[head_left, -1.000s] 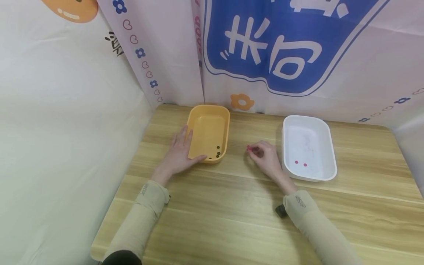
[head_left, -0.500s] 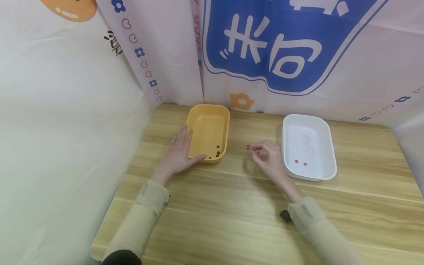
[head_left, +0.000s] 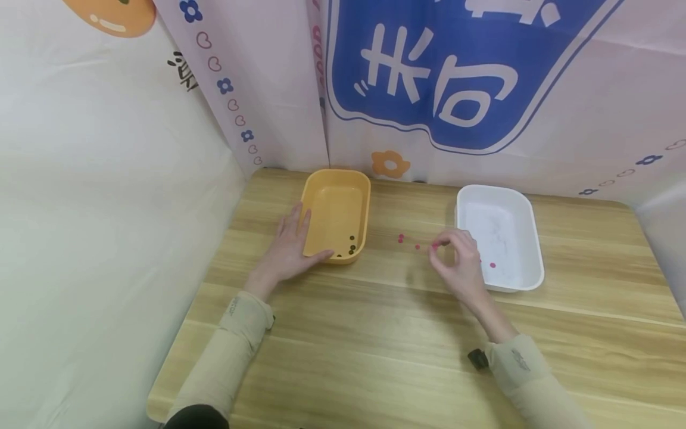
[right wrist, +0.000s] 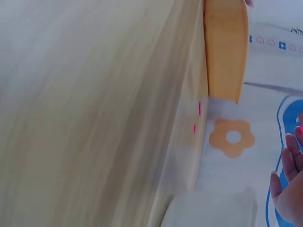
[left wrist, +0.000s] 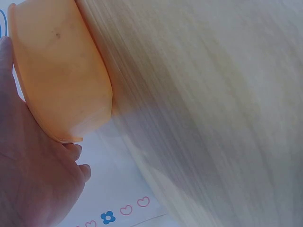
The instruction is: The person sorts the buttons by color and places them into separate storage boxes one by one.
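Observation:
My right hand [head_left: 460,262] pinches a small round pink disc [head_left: 435,245] between thumb and fingertips, above the table just left of the white tray [head_left: 538,262]. In the right wrist view, a bit of pink shows at the fingertips. Several more pink discs [head_left: 417,246] lie on the table between the trays. Inside the white tray lies a pink disc [head_left: 492,265], with another mostly hidden by my hand. My left hand [head_left: 286,250] rests spread on the yellow tray [head_left: 334,208], fingers along its left rim and thumb over the near rim. Several small dark discs [head_left: 352,247] lie in that tray's near right corner.
Both trays stand toward the back of the wooden table [head_left: 348,345]. A printed cloth [head_left: 268,89] hangs right behind the table's rear edge, and a pale cloth wall [head_left: 107,208] borders the left side.
My right hand has lifted a pink disc from the group on the table and moved right to the white tray's left side. The left hand has stayed on the yellow tray.

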`<action>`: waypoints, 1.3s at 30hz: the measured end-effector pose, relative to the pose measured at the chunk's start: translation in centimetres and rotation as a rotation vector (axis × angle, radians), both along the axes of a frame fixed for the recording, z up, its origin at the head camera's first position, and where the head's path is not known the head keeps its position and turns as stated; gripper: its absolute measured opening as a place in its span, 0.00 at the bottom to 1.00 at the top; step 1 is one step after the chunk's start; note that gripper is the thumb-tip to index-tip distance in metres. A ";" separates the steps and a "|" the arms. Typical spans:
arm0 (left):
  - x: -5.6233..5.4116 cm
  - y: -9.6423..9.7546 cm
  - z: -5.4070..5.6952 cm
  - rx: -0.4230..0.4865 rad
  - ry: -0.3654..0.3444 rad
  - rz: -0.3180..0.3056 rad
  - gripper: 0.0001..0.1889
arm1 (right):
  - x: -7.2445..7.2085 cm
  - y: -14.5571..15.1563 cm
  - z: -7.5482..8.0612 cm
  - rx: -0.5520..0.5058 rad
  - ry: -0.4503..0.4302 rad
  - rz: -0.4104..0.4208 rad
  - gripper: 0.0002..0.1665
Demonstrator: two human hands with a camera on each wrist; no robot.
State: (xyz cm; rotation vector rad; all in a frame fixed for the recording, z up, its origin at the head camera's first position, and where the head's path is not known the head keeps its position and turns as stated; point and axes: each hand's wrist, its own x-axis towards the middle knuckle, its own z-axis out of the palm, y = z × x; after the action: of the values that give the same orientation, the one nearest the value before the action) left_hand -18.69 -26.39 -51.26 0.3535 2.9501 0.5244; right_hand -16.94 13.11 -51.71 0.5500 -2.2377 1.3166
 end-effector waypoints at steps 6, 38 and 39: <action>0.0 -0.1 -0.1 0.002 -0.002 -0.002 0.67 | 0.3 1.9 0.2 -0.045 0.028 -0.063 0.08; -0.1 -0.1 -0.3 -0.020 0.007 -0.001 0.66 | -0.8 7.2 -0.2 -0.019 -0.153 -0.327 0.09; -0.1 -0.1 -0.3 -0.022 0.008 -0.001 0.66 | -0.8 7.3 -0.1 -0.024 -0.152 -0.334 0.09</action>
State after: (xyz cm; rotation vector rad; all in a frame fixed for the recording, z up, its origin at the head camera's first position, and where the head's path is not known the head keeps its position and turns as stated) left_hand -18.77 -26.51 -51.55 0.3562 2.9604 0.4914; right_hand -17.75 20.36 -51.85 0.0615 -2.3055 1.2425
